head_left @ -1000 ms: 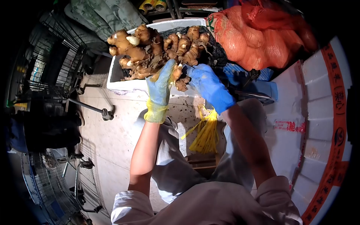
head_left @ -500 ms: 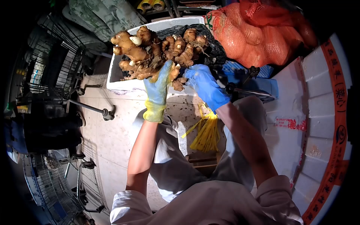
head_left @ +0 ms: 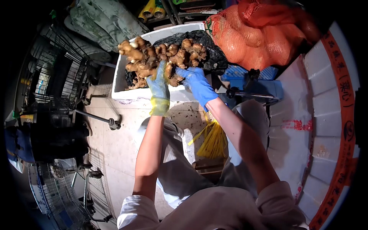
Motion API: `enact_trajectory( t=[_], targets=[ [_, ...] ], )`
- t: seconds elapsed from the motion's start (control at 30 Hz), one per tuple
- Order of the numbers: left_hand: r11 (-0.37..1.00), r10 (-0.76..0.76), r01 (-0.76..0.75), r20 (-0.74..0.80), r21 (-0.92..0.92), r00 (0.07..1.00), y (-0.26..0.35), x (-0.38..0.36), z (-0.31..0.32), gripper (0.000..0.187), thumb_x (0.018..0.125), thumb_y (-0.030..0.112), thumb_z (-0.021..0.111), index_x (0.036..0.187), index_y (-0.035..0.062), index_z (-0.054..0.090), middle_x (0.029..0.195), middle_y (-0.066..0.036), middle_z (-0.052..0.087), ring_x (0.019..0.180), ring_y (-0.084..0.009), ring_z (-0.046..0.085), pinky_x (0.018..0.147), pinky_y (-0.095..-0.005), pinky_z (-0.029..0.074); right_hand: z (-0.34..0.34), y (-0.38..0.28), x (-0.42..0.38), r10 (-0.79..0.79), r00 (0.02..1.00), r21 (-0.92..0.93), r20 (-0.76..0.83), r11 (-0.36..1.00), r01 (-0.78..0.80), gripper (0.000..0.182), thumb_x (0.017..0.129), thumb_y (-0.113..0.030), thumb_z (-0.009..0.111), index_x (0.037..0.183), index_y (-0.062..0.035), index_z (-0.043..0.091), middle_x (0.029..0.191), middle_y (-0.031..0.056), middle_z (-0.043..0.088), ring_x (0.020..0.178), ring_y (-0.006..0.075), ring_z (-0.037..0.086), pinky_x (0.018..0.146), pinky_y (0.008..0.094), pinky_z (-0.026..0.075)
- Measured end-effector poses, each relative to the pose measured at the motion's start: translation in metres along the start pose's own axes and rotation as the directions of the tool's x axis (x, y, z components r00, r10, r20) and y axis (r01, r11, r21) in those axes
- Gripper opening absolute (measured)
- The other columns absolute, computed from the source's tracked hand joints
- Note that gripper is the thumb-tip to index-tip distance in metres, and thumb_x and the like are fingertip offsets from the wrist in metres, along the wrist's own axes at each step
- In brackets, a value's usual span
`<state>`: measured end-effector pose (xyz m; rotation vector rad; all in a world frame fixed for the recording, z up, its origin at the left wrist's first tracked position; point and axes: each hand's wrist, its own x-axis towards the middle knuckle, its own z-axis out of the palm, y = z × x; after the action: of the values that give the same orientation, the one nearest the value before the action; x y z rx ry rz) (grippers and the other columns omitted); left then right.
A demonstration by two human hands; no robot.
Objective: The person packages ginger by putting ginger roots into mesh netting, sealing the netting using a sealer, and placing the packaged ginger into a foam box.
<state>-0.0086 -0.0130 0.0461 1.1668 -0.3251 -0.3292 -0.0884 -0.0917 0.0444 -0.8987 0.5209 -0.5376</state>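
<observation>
A large, knobbly clump of ginger root [head_left: 178, 58] with soil on it is over the white foam box [head_left: 115, 86]. My left hand [head_left: 159, 89], in a blue and yellow glove, grips the clump's near side, thumb pointing up along it. On the right, my right hand [head_left: 198, 85], in a thin blue glove, has its fingers closed at the ginger's near edge; the fingertips are partly hidden. A small knob of ginger shows between the two hands. Black plastic [head_left: 215, 57] lines the box behind the ginger.
Red mesh sacks [head_left: 264, 38] of round produce lie at the back right, near a blue scale-like object [head_left: 270, 88]. Yellow strips [head_left: 212, 142] hang between my knees. Foam boxes [head_left: 291, 126] stand at right, wire carts [head_left: 57, 73] at left. Someone's dark-clothed legs [head_left: 57, 134] show there.
The ginger looks smaller and lower, down closer to the foam box, with both hands still on it. The whole view has shifted slightly.
</observation>
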Motion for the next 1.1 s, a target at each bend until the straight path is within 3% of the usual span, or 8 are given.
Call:
enact_trajectory(
  t=[0.13,0.2,0.27,0.37,0.5,0.87,1.03,1.1],
  targets=[
    [0.992,0.113,-0.108,-0.068,0.067,0.991,0.008,-0.007,0.011,0.024,0.077,0.010,0.056,0.096,-0.0047,0.051,0.094,-0.011,0.054,0.084,-0.0121,0.051,0.075,-0.0229,0.039,0.004,0.007,0.009,-0.020,1.000,-0.051,-0.019,0.998,0.019,0.012,0.067,-0.009,0.060,0.070,-0.0040,0.050,0.063,0.0009,0.049,0.054,0.0093,0.046,0.046,0.0222,0.038],
    [0.976,0.212,-0.209,-0.033,0.065,0.977,-0.015,0.000,0.001,0.045,0.082,0.022,0.047,0.115,-0.0065,0.037,0.118,-0.017,0.039,0.103,-0.0175,0.043,0.089,-0.0251,0.031,0.001,0.025,0.024,-0.114,0.987,-0.172,-0.113,0.981,0.094,0.011,0.068,-0.007,0.059,0.072,-0.0033,0.050,0.064,0.0027,0.049,0.058,0.0107,0.048,0.048,0.0230,0.040],
    [0.920,-0.079,0.142,0.183,-0.364,0.980,-0.014,0.011,-0.003,0.061,0.083,0.041,0.031,0.123,-0.0046,0.024,0.127,-0.016,0.029,0.116,-0.0202,0.030,0.097,-0.0267,0.019,0.000,0.019,0.034,-0.106,0.984,-0.153,-0.140,0.985,0.085,0.010,0.068,-0.007,0.059,0.070,-0.0029,0.049,0.063,0.0031,0.048,0.058,0.0123,0.048,0.048,0.0253,0.041],
    [0.964,-0.033,0.108,0.296,-0.243,0.955,-0.019,0.045,0.003,0.069,0.079,0.048,0.017,0.126,-0.0021,0.022,0.131,-0.012,0.023,0.122,-0.0202,0.017,0.099,-0.0252,0.007,0.010,0.000,0.050,0.167,0.983,0.016,-0.076,0.986,-0.166,0.029,0.070,-0.011,0.059,0.093,0.0011,0.047,0.093,0.0095,0.049,0.079,0.0200,0.049,0.071,0.0337,0.043],
    [0.951,-0.219,0.213,0.000,-0.223,0.976,-0.020,0.082,0.002,0.028,0.078,0.025,0.054,0.100,0.0071,0.051,0.088,-0.003,0.055,0.071,-0.0118,0.055,0.055,-0.0241,0.046,0.000,0.002,0.084,0.242,0.928,0.192,0.283,0.934,-0.302,0.033,0.074,-0.012,0.055,0.105,-0.0036,0.046,0.109,0.0069,0.045,0.100,0.0198,0.044,0.081,0.0366,0.041],
    [0.984,-0.100,0.087,-0.078,-0.154,0.992,-0.005,0.107,-0.027,0.037,0.079,0.029,0.052,0.107,0.0059,0.046,0.093,-0.006,0.052,0.079,-0.0136,0.052,0.066,-0.0261,0.045,-0.009,0.045,0.100,0.286,0.948,0.221,0.141,0.924,-0.312,0.037,0.071,-0.016,0.062,0.104,-0.0084,0.048,0.105,0.0043,0.049,0.098,0.0195,0.045,0.080,0.0391,0.039],
    [0.964,-0.155,0.157,0.027,-0.214,0.987,-0.003,0.111,-0.047,0.032,0.079,0.024,0.053,0.105,0.0053,0.048,0.094,-0.007,0.053,0.076,-0.0151,0.054,0.061,-0.0261,0.048,-0.031,0.061,0.114,0.339,0.939,-0.044,0.064,0.940,-0.337,0.044,0.070,-0.015,0.063,0.108,-0.0028,0.045,0.109,0.0085,0.046,0.100,0.0216,0.043,0.081,0.0364,0.040],
    [0.926,-0.204,0.235,0.133,-0.296,0.970,0.000,0.104,-0.052,0.027,0.079,0.018,0.053,0.102,0.0042,0.049,0.094,-0.008,0.054,0.078,-0.0176,0.056,0.062,-0.0283,0.050,-0.048,0.106,0.153,0.259,0.966,-0.406,0.007,0.883,-0.234,0.045,0.065,-0.020,0.068,0.099,0.0029,0.051,0.105,0.0130,0.049,0.096,0.0231,0.047,0.074,0.0345,0.043]
  ],
)
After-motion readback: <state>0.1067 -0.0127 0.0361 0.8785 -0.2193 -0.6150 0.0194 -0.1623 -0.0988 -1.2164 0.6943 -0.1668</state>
